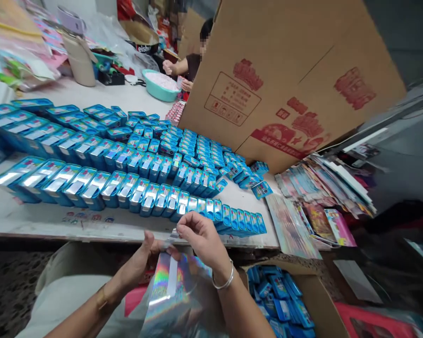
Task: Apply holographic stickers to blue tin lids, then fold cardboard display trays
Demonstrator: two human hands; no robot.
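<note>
Head cam: R hand (202,239) is closed, thumb + finger pinching a thin shiny strip (172,235). L hand (143,258) is abt half open, thumb up, fingers at the top of the rainbow foil sheet (169,286) just below both hands; can't tell if it's gripping. Rows of blue packs (95,188) on the table (127,225) just past the hands, carton (322,303) w/ loose blue packs (282,307) below + right of R hand.

"eishu" on the black packaging (146,48); red print on the carton (289,77) too blurred
</note>
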